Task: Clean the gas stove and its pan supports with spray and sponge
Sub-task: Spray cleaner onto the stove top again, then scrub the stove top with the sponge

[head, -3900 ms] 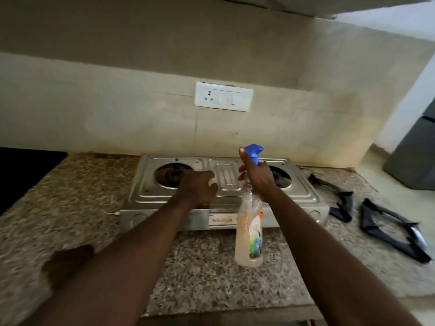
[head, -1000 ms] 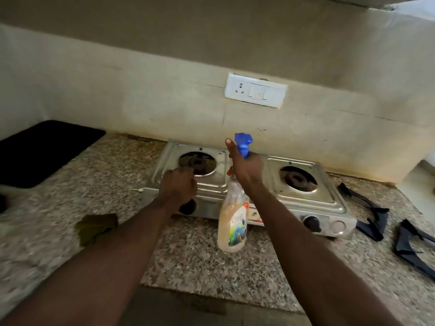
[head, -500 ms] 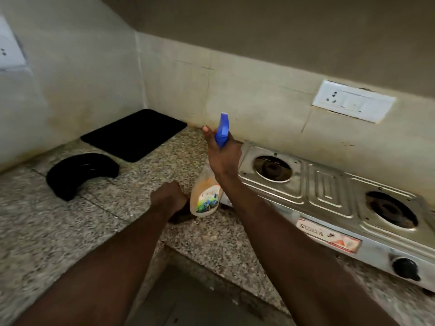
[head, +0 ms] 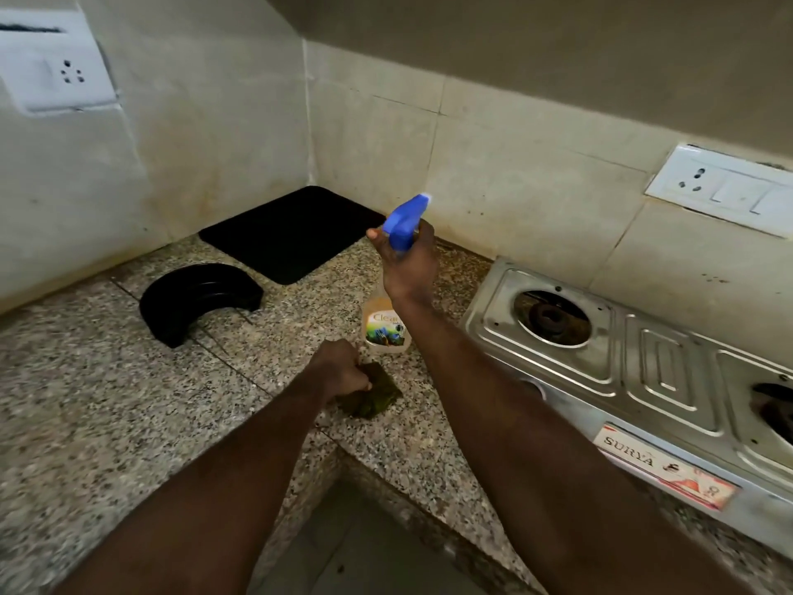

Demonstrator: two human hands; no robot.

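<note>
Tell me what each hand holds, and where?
The right hand grips the spray bottle by its neck, under the blue trigger head. The left hand grips the green sponge at its left edge.

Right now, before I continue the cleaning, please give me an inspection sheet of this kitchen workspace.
Surface: speckled granite counter, turning a corner.
Job's things: gas stove at right, nothing on top of it; spray bottle in hand; green sponge on the counter.
Clutter: black curved piece and black mat near the corner.
Hands: right hand grips the spray bottle under its blue trigger head; left hand grips the green sponge.
Cables: nothing seen.
Surroundings: stained tiled walls; left-wall socket plate; back-wall socket plate.
</note>
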